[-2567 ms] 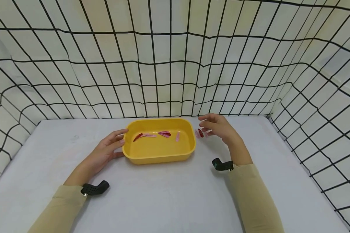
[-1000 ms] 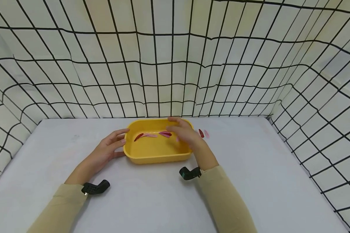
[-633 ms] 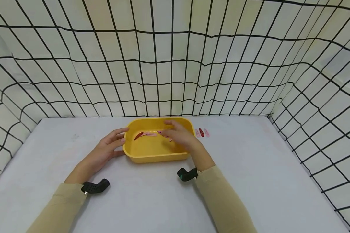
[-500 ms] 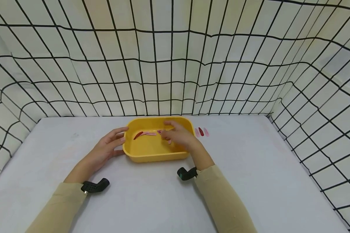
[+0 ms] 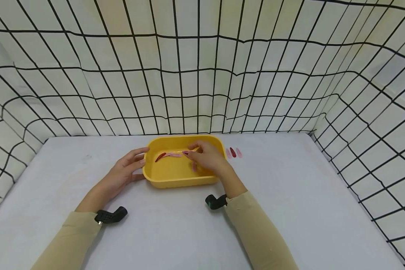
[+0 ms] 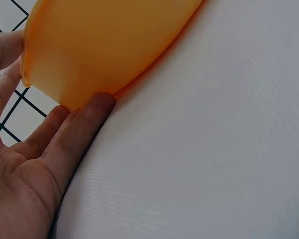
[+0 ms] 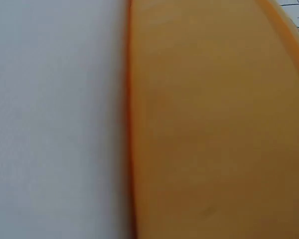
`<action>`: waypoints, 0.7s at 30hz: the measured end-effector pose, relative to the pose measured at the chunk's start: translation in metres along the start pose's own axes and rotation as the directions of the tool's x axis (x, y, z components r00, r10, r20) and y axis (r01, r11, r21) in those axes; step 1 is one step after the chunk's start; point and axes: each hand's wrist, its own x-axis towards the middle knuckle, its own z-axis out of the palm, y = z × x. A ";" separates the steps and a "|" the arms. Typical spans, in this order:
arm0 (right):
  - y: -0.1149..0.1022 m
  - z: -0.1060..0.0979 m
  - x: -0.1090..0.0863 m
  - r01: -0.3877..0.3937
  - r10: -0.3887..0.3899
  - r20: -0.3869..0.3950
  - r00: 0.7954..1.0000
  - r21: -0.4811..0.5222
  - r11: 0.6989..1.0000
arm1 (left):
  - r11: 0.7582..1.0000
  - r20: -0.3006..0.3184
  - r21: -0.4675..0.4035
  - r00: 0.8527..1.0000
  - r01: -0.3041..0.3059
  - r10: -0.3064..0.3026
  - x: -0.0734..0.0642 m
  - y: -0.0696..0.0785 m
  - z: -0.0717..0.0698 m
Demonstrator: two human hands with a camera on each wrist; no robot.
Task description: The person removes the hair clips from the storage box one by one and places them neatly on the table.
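Note:
My left hand [image 5: 127,167] rests its spread fingers against the left end of the yellow tray [image 5: 175,183]. In the left wrist view the fingers [image 6: 92,107] touch the tray's outer wall and rim. My right hand [image 5: 207,155] reaches inside the tray, with thumb and index finger pinching a pink hair clip [image 5: 185,152] among the small pile. Below these fingers shows another pink hair clip [image 5: 194,166]. To the left in the tray lie a red hair clip [image 5: 160,156] and pink ones [image 5: 173,155]. The right wrist view shows the tray's side wall [image 7: 214,124] but no fingers.
On the white table [image 5: 168,225], right of the tray, a pink clip [image 5: 228,153], a red clip [image 5: 233,152] and another pink clip [image 5: 239,152] lie in a row. A black wire grid [image 5: 197,71] stands along the back and sides.
My right hand has moved left from the clips on the table into the tray, and its thumb and index finger have closed together. One pink clip has shifted left and nearer. The left hand stays put.

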 end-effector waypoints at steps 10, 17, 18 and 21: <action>0.001 0.008 0.000 -0.075 0.067 -0.036 0.997 -0.409 0.909 | 1.000 0.005 -0.003 1.000 0.001 -0.001 0.000 -0.001 0.001; 0.001 0.012 -0.001 -0.017 0.027 0.014 1.000 -0.477 0.879 | 1.000 0.003 -0.002 1.000 -0.008 0.008 0.001 -0.003 -0.001; 0.000 0.012 -0.002 -0.014 0.026 0.020 0.999 -0.463 0.886 | 1.000 0.004 -0.003 1.000 -0.008 0.008 0.001 -0.003 -0.001; 0.001 0.011 -0.001 0.019 0.003 0.051 0.999 -0.421 0.907 | 1.000 0.005 -0.007 1.000 -0.006 0.006 0.000 -0.003 0.000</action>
